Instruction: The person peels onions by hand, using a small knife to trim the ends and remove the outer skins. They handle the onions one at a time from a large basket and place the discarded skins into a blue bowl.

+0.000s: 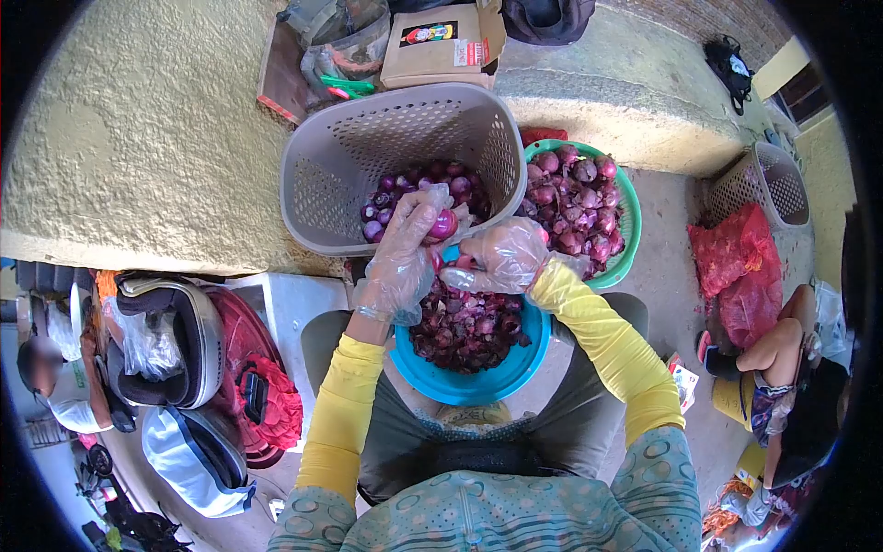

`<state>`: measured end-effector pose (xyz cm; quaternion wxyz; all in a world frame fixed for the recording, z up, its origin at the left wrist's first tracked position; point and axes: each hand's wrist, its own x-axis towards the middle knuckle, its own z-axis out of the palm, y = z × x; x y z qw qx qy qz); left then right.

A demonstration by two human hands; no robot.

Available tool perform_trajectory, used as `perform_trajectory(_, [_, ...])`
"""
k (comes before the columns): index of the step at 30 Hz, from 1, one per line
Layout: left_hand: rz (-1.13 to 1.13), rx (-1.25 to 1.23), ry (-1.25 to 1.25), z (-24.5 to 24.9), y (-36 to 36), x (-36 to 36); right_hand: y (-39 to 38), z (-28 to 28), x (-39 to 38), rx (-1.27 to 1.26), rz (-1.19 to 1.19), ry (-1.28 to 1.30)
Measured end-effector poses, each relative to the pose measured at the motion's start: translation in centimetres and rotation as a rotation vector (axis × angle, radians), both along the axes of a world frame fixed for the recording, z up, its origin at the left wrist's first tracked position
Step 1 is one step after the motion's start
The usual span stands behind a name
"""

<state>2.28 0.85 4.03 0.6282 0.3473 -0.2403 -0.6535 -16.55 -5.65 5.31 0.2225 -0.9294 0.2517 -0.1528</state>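
Observation:
My left hand [405,253], in a clear plastic glove, holds a peeled red onion [444,224] over the blue bowl [478,386] of purple onion skins in my lap. My right hand [501,258], also gloved, is closed just beside it at the onion, possibly on a small tool, though I cannot make it out. Right behind the hands a grey plastic basket [359,156] lies tilted, with peeled red onions [418,189] inside. A green bowl [629,230] heaped with unpeeled red onions [575,202] stands to its right.
A cardboard box [441,41] and plastic container [345,37] rest on the rough ledge behind. Bags and a helmet [179,340] lie at left. A second grey basket [768,189] and red mesh sacks [745,271] sit right, beside another seated person [782,368].

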Motion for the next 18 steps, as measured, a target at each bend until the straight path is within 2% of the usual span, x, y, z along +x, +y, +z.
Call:
perform_trajectory(4, [0.07, 0.039, -0.016, -0.1, 0.0, 0.4, 0.1, -0.9, 0.2, -0.043, 0.116, 0.048])
perform_trajectory(6, [0.055, 0.034, 0.029, 0.0, 0.0, 0.5, 0.1, -0.8, 0.1, 0.041, 0.195, 0.164])
perform_trajectory(11, [0.0, 0.117, 0.093, 0.5, -0.1, 0.9, 0.1, -1.0, 0.1, 0.087, 0.21, 0.256])
perform_trajectory(16, [0.07, 0.116, 0.145, 0.5, 0.0, 0.8, -0.3, -2.0, 0.1, 0.11, 0.218, 0.299])
perform_trajectory(18, [0.113, 0.14, 0.103, 0.7, 0.1, 0.5, -0.5, -1.4, -0.3, 0.162, 0.299, 0.286])
